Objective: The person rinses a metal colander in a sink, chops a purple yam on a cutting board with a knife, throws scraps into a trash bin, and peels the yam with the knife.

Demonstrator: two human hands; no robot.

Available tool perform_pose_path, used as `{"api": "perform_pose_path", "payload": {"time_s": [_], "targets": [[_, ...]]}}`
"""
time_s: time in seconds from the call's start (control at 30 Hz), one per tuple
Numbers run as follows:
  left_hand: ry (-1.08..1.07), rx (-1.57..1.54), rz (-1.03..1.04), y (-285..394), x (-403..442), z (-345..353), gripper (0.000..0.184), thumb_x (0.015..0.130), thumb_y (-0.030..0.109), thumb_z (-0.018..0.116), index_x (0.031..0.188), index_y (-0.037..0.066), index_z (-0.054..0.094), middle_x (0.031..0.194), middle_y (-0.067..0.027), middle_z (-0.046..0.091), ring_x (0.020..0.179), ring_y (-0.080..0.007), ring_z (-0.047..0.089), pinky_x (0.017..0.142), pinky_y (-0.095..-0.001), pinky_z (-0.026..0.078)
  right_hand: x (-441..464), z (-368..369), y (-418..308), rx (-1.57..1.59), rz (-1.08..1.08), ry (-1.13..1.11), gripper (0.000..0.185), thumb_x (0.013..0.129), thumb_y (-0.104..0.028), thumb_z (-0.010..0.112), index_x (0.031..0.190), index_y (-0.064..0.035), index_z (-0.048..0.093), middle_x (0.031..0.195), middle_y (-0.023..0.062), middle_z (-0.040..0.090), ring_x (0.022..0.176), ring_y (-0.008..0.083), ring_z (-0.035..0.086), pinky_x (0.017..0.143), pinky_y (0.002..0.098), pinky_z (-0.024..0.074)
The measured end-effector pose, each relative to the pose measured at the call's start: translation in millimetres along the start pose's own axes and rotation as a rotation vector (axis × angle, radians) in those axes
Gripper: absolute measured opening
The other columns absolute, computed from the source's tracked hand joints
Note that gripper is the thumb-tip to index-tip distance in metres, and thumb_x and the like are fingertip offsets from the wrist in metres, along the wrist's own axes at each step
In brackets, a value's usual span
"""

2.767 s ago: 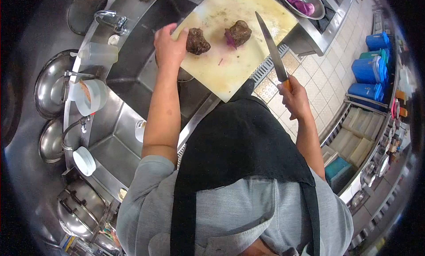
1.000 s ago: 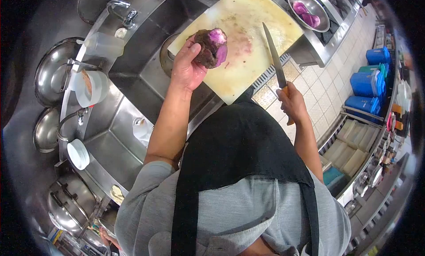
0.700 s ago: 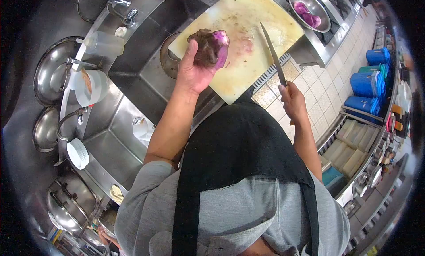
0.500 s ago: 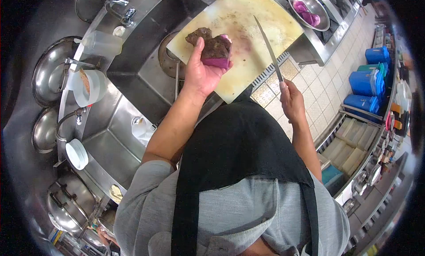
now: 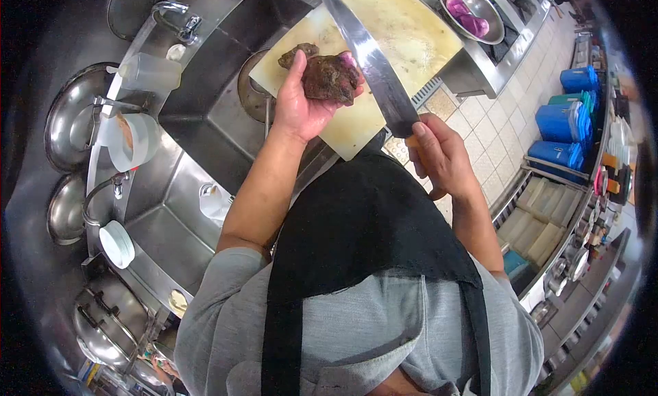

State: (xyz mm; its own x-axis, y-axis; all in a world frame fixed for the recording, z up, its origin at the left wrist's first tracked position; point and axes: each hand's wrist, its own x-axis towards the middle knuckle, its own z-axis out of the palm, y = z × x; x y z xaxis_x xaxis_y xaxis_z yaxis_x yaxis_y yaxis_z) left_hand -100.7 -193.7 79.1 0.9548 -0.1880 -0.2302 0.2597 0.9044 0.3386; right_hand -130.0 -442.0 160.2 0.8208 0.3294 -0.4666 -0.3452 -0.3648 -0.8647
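- When working on a rough, dark-skinned root point(image 5: 330, 79) held up like this, check the left grip point(image 5: 301, 115) first: cupped underneath, thumb up top, clamped on the root above the left part of the cutting board point(image 5: 411, 26).
- Right grip point(image 5: 440, 149) wrapped round the handle of the knife point(image 5: 375, 67), with the blade slanting just beside the root. Can't tell about actual contact.
- Probably way safer to rest the root on the cutting board, flattest side down, before pushing hard. Kinda dicey midair tbh.
- Tuck the fingertips on the blade side well back. Pretty tight quarters there.
- Go for short, light strokes, edge angled away from the palm. Super lumpy skin, so easy to skid.
- Careful with that small knob by the thumb. Can't tell if attached or loose, so pin down before cutting.
- Work closer to the middle of the cutting board than its left corner, out by the sink point(image 5: 212, 115).
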Motion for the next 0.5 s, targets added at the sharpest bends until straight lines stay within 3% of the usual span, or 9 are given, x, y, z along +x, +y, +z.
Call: {"api": "perform_pose_path", "payload": {"time_s": [0.13, 0.2, 0.3, 0.5], "targets": [[-0.015, 0.014, -0.005, 4, 1, -5, 0.060, 0.097, 0.055, 0.049, 0.122, 0.002, 0.056, 0.115, -0.0179, 0.063, 0.107, -0.0362, 0.060, 0.095, -0.0544, 0.048, 3, -2, -3, 0.044, 0.016, -0.031, 0.030, 0.104, -0.033, 0.049, 0.095, -0.0053, 0.056, 0.069, -0.0001, 0.053, 0.055, 0.0079, 0.049, 0.049, 0.0245, 0.0413], [0.000, -0.047, 0.028, 3, 2, -6, 0.055, 0.099, 0.053, 0.047, 0.114, 0.002, 0.059, 0.109, -0.0162, 0.066, 0.100, -0.0357, 0.065, 0.085, -0.0518, 0.054, 3, -3, -5, 0.049, 0.037, -0.076, 0.030, 0.105, -0.033, 0.048, 0.094, -0.0058, 0.056, 0.068, -0.0008, 0.052, 0.056, 0.0076, 0.049, 0.048, 0.0239, 0.0413], [0.000, -0.040, 0.029, 3, 5, -9, 0.049, 0.099, 0.052, 0.049, 0.110, 0.006, 0.060, 0.107, -0.0148, 0.066, 0.097, -0.0344, 0.066, 0.083, -0.0524, 0.054, 5, -4, -4, 0.024, 0.040, -0.087, 0.030, 0.104, -0.033, 0.048, 0.093, -0.0063, 0.055, 0.067, -0.0007, 0.051, 0.053, 0.0080, 0.049, 0.047, 0.0237, 0.0409], [0.049, 0.056, 0.036, 3, 6, -12, 0.051, 0.097, 0.055, 0.049, 0.118, 0.009, 0.060, 0.109, -0.0099, 0.066, 0.098, -0.0287, 0.063, 0.083, -0.0478, 0.050, 7, -6, -1, 0.056, 0.037, -0.136, 0.032, 0.105, -0.034, 0.046, 0.099, -0.0039, 0.057, 0.063, 0.0015, 0.052, 0.048, 0.0085, 0.048, 0.043, 0.0227, 0.0380]]}}
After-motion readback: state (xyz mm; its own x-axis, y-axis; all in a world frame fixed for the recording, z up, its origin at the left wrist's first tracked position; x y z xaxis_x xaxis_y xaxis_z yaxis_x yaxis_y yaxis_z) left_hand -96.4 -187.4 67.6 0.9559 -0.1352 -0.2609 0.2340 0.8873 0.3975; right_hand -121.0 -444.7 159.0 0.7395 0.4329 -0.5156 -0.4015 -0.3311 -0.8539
